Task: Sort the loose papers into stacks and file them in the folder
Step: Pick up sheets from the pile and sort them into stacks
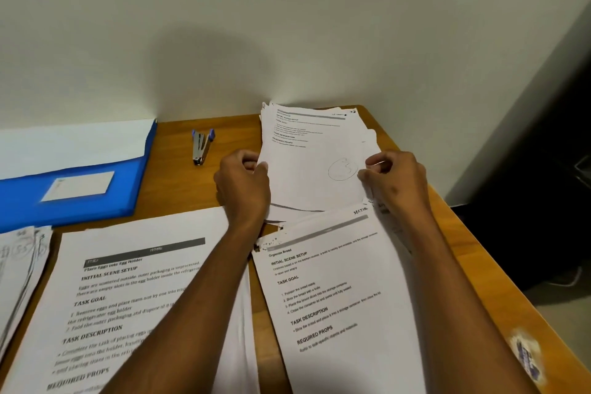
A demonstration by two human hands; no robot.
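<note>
A thick pile of loose papers (315, 150) lies at the back right of the wooden table (172, 198). My left hand (244, 189) grips its left edge and my right hand (395, 179) pinches its right edge; the top sheet bears a pencilled circle. In front of it lies a printed stack headed "Organize Bread" (335, 291). To its left sits another stack headed "Place eggs into Egg Holder" (134, 297). A blue folder (96, 195) with a white label lies open at the back left, a white sheet inside it.
A blue-handled stapler (202, 145) lies between the folder and the pile. More scribbled sheets (19, 269) hang over the table's left side. A worn sticker (527, 358) marks the right table edge. The wall stands directly behind; the floor drops away on the right.
</note>
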